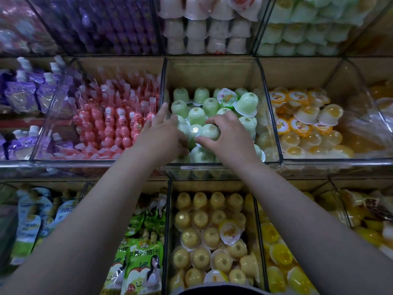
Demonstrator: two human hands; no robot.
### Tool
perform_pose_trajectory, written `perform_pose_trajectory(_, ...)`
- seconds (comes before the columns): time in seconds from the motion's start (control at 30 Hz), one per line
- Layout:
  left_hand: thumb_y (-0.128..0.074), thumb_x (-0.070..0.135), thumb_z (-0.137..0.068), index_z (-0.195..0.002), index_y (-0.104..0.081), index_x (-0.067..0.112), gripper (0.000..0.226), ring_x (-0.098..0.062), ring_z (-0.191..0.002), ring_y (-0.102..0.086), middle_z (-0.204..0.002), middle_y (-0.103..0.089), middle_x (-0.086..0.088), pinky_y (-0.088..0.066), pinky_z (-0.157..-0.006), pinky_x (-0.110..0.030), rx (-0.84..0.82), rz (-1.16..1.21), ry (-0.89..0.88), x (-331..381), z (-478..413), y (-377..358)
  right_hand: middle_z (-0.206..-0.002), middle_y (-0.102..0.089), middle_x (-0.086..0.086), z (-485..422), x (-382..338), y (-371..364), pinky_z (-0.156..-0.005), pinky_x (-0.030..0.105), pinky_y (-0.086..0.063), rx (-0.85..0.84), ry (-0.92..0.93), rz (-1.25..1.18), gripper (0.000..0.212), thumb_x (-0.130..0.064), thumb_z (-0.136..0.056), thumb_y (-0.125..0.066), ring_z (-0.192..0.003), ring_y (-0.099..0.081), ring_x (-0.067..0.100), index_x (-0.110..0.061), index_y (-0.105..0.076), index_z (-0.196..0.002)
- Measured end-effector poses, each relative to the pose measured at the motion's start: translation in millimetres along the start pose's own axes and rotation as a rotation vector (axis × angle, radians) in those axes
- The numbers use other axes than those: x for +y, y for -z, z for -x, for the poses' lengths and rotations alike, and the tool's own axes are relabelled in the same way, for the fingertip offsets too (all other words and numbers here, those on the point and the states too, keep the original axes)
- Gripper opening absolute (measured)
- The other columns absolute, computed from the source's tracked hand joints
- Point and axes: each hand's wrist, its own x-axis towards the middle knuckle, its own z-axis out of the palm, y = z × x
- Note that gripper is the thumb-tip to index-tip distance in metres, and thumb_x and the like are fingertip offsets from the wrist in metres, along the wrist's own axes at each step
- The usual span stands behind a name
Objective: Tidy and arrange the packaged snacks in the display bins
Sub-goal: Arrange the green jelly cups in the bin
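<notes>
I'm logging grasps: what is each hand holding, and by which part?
The right hand grips a green jelly cup by its domed top, fingers curled over it. The left hand touches neighbouring cups; a grip cannot be told.

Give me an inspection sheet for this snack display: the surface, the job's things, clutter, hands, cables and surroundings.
Surface: clear middle bin, partly filled.
Job's things: green jelly cups, mostly standing base up in rough rows.
Clutter: one lid-up cup at the back; beside it a tilted cup leaning on others.
Hands: left hand rests on cups at the bin's left side, grip unclear; right hand curls round a front cup.
Cables: nothing seen.
Surroundings: pink bottles in the bin to the left, orange cups to the right, yellow cups below, white cups above.
</notes>
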Motion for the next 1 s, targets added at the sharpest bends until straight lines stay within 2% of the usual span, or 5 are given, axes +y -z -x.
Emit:
perform_pose_trajectory(0.23,-0.06,0.009,-0.089,-0.116,-0.059,0.021,0.029,-0.016,-0.15,-0.009,-0.132,-0.058,-0.006,-0.032,-0.111,-0.047,0.385,0.153,-0.006,-13,-7,-25,-0.11,-0.039,-0.008,-2,-2,0,-0.085,0.024,-0.039,-0.147,0.084,-0.067,0.06,-0.034,-0.075,-0.081,-0.097,-0.046,0.01,-0.022,-0.057,-0.128)
perform_pose_trajectory(0.47,-0.06,0.028,-0.091,-0.115,-0.06,0.017,0.026,-0.013,-0.149,-0.008,-0.145,-0.048,-0.005,-0.015,-0.115,-0.053,0.338,-0.101,0.116,-6,-12,-20,-0.117,-0.045,-0.002,2,-1,-1,-0.09,0.03,-0.044,-0.06,0.099,-0.079,0.056,-0.032,-0.076,-0.08,-0.106,-0.052,0.015,-0.019,-0.058,-0.126)
perform_pose_trajectory(0.57,-0.062,0.039,-0.091,-0.127,-0.048,0.02,0.043,-0.015,-0.15,-0.001,-0.154,-0.036,-0.008,-0.006,-0.115,-0.058,0.297,-0.167,0.15,-4,-19,-20,-0.118,-0.047,-0.001,3,-1,-1,-0.089,0.032,-0.046,-0.008,0.089,-0.08,0.055,-0.032,-0.076,-0.08,-0.105,-0.053,0.015,-0.018,-0.059,-0.125)
perform_pose_trajectory(0.7,-0.056,0.045,-0.093,-0.13,-0.048,0.034,0.039,-0.024,-0.15,0.005,-0.146,-0.045,-0.01,0.001,-0.112,-0.065,0.245,-0.168,0.11,-2,-21,-17,-0.121,-0.046,-0.002,3,-1,0,-0.089,0.028,-0.045,0.02,0.051,-0.106,0.053,-0.032,-0.077,-0.079,-0.106,-0.052,0.011,-0.019,-0.059,-0.124)
perform_pose_trajectory(1.0,-0.065,0.044,-0.087,-0.108,-0.058,0.021,0.032,-0.026,-0.143,-0.022,-0.131,-0.057,-0.008,0.0,-0.112,-0.066,0.448,0.04,0.134,4,-2,-17,-0.119,-0.045,-0.005,1,1,1,-0.085,0.019,-0.039,0.072,-0.003,-0.154,0.054,-0.032,-0.076,-0.08,-0.103,-0.049,0.006,-0.021,-0.058,-0.124)
